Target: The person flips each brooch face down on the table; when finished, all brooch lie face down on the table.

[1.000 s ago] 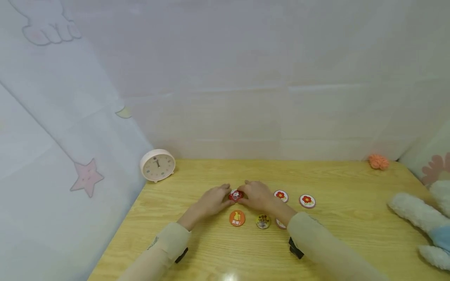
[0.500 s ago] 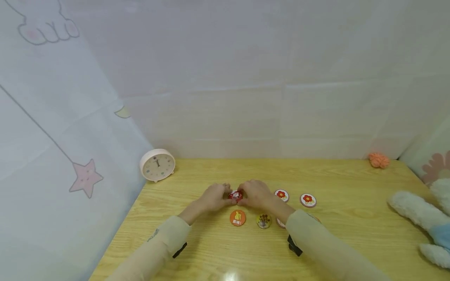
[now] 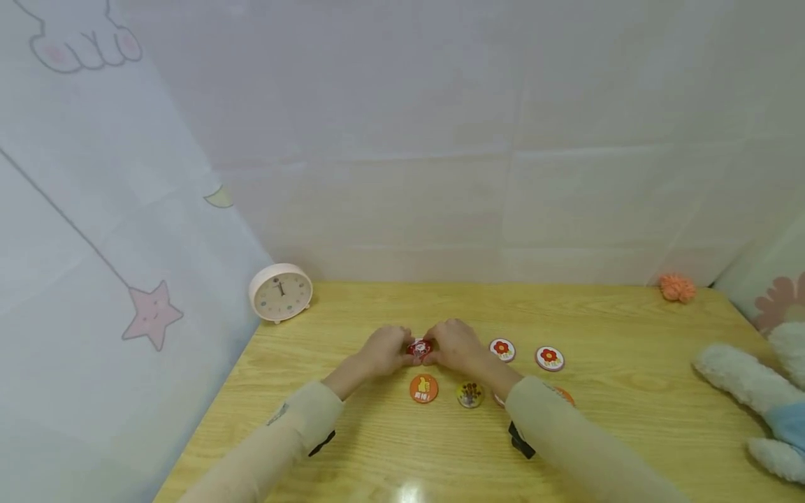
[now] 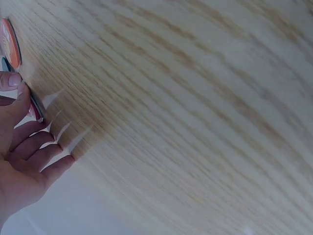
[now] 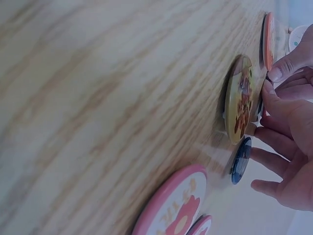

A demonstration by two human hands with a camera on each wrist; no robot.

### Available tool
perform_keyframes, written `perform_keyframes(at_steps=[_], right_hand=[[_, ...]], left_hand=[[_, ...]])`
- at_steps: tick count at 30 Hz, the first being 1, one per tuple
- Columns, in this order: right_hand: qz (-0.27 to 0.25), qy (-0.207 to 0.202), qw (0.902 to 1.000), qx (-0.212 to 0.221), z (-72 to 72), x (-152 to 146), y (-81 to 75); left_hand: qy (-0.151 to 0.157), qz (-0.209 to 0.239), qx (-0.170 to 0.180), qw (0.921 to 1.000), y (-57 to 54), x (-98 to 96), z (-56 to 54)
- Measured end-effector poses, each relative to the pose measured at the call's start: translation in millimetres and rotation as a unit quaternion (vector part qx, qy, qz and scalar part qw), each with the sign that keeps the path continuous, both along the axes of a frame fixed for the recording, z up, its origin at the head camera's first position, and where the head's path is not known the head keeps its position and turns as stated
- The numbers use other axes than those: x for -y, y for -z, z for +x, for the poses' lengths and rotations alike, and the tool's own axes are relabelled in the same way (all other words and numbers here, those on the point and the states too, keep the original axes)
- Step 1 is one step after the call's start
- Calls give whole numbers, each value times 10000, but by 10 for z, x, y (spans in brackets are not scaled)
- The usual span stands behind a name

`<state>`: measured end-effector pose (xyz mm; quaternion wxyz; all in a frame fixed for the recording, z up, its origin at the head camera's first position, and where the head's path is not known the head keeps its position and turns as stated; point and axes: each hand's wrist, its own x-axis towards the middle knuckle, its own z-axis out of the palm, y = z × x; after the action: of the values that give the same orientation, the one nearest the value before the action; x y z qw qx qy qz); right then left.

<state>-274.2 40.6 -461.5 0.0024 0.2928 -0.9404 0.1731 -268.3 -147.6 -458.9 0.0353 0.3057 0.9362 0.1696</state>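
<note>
In the head view, a round red badge (image 3: 419,348) with a white picture lies between my two hands. My left hand (image 3: 383,350) pinches its left edge with thumb and fingers, and the right hand (image 3: 455,346) pinches the opposite edge. Part of the badge is covered by the fingers. Just in front of it lies an orange thumbs-up badge (image 3: 424,388), with a yellow picture badge (image 3: 469,395) to its right. The right wrist view shows a dark blue badge (image 5: 241,160) by the fingers of my right hand.
Two white badges with red flowers, a nearer one (image 3: 502,350) and another (image 3: 550,358), lie right of my hands. An orange badge (image 3: 564,395) peeks past the right sleeve. A clock (image 3: 280,293) stands back left, an orange pompom (image 3: 677,287) back right, a plush toy (image 3: 755,398) at right.
The right hand's fingers have drawn in a little around the red badge. My right forearm has shifted slightly left, uncovering part of an orange badge beside the sleeve.
</note>
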Motion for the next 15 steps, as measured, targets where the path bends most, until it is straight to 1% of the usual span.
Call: perform_keyframes(at_steps=[3, 6, 9, 11, 13, 15], right_hand=[[-3, -4, 10000, -15, 1, 29, -17], [71, -71, 9999, -97, 1, 42, -45], [356, -174, 9989, -251, 4, 40, -55], [614, -231, 9973, -334, 9, 37, -55], [872, -301, 9947, -460, 22, 35, -53], [1012, -355, 9927, -554, 43, 39, -54]], left_hand=[[-11, 10, -88, 10000, -3, 18, 2], [61, 13, -137, 9999, -20, 36, 3], [163, -55, -27, 9998, -38, 46, 7], [227, -180, 0, 9996, -43, 49, 11], [292, -272, -28, 9992, -42, 52, 19], [339, -355, -65, 9988, -31, 56, 33]])
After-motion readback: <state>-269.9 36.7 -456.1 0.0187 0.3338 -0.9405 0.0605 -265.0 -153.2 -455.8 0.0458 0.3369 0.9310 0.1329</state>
